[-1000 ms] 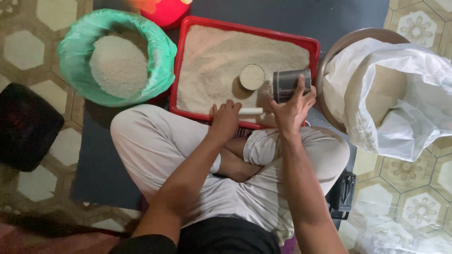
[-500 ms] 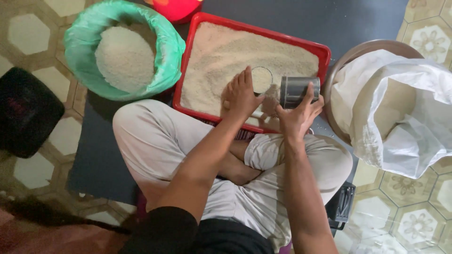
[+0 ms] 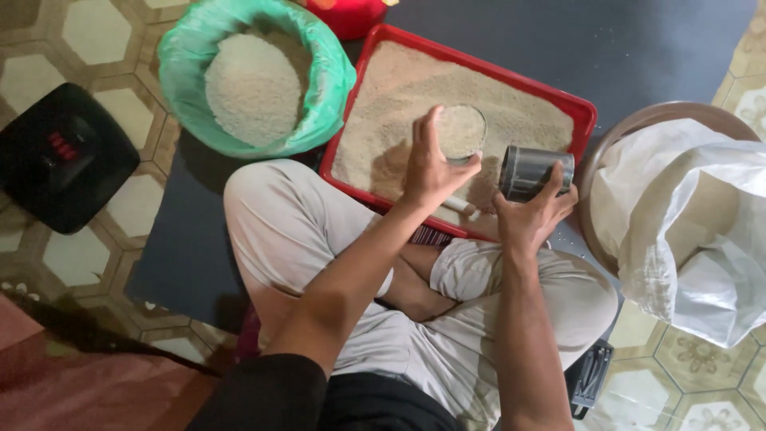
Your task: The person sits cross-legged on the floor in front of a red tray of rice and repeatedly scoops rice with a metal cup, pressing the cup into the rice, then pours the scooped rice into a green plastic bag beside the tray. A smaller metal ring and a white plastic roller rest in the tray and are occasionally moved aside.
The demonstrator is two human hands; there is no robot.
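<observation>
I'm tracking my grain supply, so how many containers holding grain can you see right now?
3. A green-lined basket at upper left, a red tray in the middle, and a small round cup by the left hand. The white sack's contents are hidden.

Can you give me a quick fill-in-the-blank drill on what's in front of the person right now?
1. The right hand holds a dark metal ____ tipped on its side.
2. The tray holding the grain is ____ in colour.
3. The left hand is at the small round cup full of ____.
4. The basin of rice is lined with a ____ plastic bag.

Missing words: can; red; grain; green
</observation>
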